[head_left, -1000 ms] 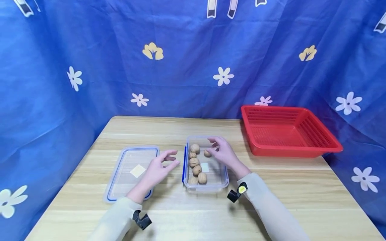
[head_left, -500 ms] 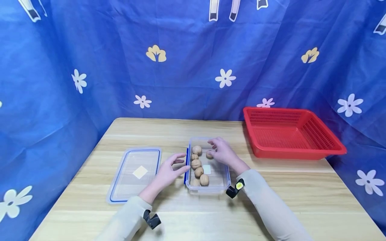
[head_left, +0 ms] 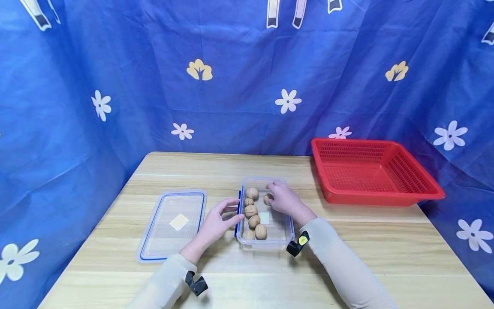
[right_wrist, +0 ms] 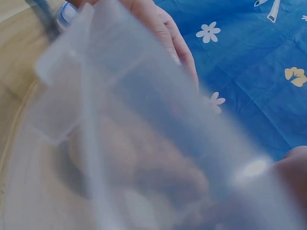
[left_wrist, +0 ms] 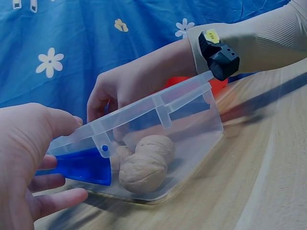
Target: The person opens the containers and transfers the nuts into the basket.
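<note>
A clear plastic food box (head_left: pixel 256 245) with a blue latch stands on the table. Several walnuts (head_left: pixel 251 211) lie in it, mostly lined up along its left side. My left hand (head_left: pixel 215 225) rests at that side, thumb over the rim and the other fingers fairly straight beside the blue latch (left_wrist: pixel 84 165). My right hand (head_left: pixel 284 198) reaches into the far right part of the box. Its thumb and fingers pinch a single walnut (head_left: pixel 267 198) there, partly covered by the hand. In the right wrist view the blurred box wall (right_wrist: pixel 144 120) hides most of this.
The box's clear lid (head_left: pixel 171 225), edged with a blue seal, lies flat to the left. A red plastic basket (head_left: pixel 380 198) stands at the back right of the wooden table (head_left: pixel 239 283). Behind hangs a blue patterned cloth (head_left: pixel 239 77).
My left hand has moved right, from beside the lid to the box's left rim. My right hand has lowered and drawn its fingers in around the walnut.
</note>
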`<state>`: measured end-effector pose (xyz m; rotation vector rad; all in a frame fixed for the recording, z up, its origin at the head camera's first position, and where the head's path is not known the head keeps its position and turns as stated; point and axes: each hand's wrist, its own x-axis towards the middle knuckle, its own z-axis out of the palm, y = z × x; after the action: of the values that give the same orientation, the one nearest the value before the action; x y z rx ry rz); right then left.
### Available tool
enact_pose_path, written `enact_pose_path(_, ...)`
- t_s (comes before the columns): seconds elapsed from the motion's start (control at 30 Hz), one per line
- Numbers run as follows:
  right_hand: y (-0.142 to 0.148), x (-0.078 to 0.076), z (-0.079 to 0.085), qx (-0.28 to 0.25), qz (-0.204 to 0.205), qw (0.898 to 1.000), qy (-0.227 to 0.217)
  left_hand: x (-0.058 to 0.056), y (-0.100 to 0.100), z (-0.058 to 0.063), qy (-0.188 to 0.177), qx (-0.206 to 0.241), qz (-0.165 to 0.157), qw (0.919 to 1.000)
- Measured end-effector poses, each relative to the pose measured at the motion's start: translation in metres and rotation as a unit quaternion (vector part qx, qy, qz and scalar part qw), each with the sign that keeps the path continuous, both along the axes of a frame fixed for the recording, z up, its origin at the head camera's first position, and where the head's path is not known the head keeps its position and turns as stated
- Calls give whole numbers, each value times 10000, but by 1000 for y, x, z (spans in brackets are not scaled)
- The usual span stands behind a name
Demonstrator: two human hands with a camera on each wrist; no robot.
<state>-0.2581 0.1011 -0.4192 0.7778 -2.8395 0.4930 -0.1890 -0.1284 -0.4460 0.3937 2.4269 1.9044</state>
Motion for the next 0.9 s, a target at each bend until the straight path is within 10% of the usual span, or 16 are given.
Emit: enact_pose_path(0.9, -3, 0, -8, 883, 426, 9949, -238, 1, 1, -1, -53, 180, -7, 9998)
